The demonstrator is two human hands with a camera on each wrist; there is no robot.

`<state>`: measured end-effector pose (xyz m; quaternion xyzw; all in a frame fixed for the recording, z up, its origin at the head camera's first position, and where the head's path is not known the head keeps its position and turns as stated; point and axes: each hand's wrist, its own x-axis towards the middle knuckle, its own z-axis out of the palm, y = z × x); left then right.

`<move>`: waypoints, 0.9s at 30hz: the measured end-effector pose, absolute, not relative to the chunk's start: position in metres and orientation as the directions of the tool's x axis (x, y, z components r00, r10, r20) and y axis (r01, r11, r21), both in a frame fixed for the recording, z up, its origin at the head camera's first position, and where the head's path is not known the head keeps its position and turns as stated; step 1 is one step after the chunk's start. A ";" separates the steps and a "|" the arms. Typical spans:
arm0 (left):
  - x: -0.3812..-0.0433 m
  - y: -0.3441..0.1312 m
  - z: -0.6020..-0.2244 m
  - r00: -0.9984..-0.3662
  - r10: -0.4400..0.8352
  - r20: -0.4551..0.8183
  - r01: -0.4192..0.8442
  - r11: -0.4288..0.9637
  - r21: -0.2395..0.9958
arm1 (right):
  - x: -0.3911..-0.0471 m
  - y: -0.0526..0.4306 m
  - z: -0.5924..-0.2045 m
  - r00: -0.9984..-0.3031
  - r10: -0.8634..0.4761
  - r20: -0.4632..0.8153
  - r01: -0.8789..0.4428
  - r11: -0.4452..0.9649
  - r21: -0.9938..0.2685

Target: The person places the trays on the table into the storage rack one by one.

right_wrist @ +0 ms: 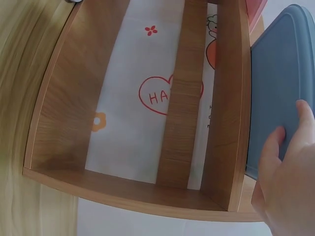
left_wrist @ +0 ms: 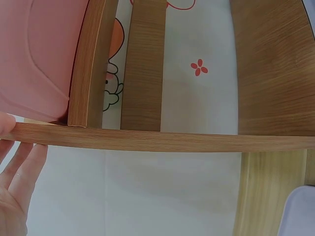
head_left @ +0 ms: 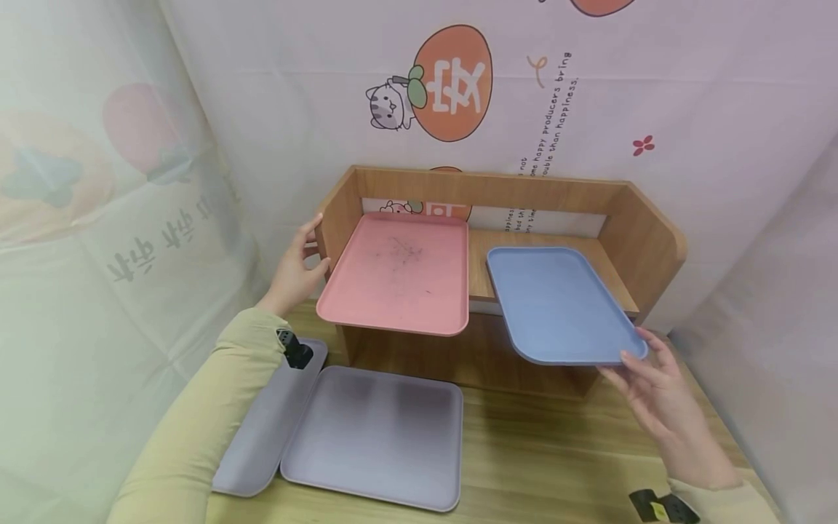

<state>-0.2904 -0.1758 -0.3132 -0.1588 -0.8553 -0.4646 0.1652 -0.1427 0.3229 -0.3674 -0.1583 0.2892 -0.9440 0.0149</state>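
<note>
A pink rectangular tray (head_left: 406, 273) with dark smudges lies on the left of the wooden shelf's upper board, overhanging its front. My left hand (head_left: 297, 266) holds the shelf's left side panel (left_wrist: 172, 141), thumb at its edge and fingers against the outer face. To the right, a blue tray (head_left: 559, 302) has its back part over the upper board and its front sticking out. My right hand (head_left: 664, 407) grips its front right corner; in the right wrist view, fingers (right_wrist: 305, 115) touch the blue tray (right_wrist: 275, 83). The right hand's underside is partly hidden.
Two pale lilac trays lie on the wood-grain table (head_left: 530, 466): one in front of the shelf (head_left: 373, 437), another (head_left: 271, 422) at the left, partly behind my forearm. Below the upper board is an open lower compartment (head_left: 432, 356). Printed curtains (head_left: 294, 94) surround the table.
</note>
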 end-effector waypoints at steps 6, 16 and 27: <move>-0.292 -0.176 -0.314 -0.900 0.118 0.419 0.416 0.517 0.748 | -0.142 0.330 -0.368 -0.929 -0.222 0.297 0.022 -0.832 -0.554; -0.294 -0.178 -0.316 -0.901 0.118 0.416 0.415 0.507 0.755 | -0.143 0.338 -0.364 -0.893 -0.362 0.269 0.190 -0.843 -0.504; -0.292 -0.176 -0.315 -0.895 0.121 0.429 0.427 0.506 0.749 | -0.155 0.331 -0.360 -0.937 -0.282 0.207 0.175 -0.889 -0.423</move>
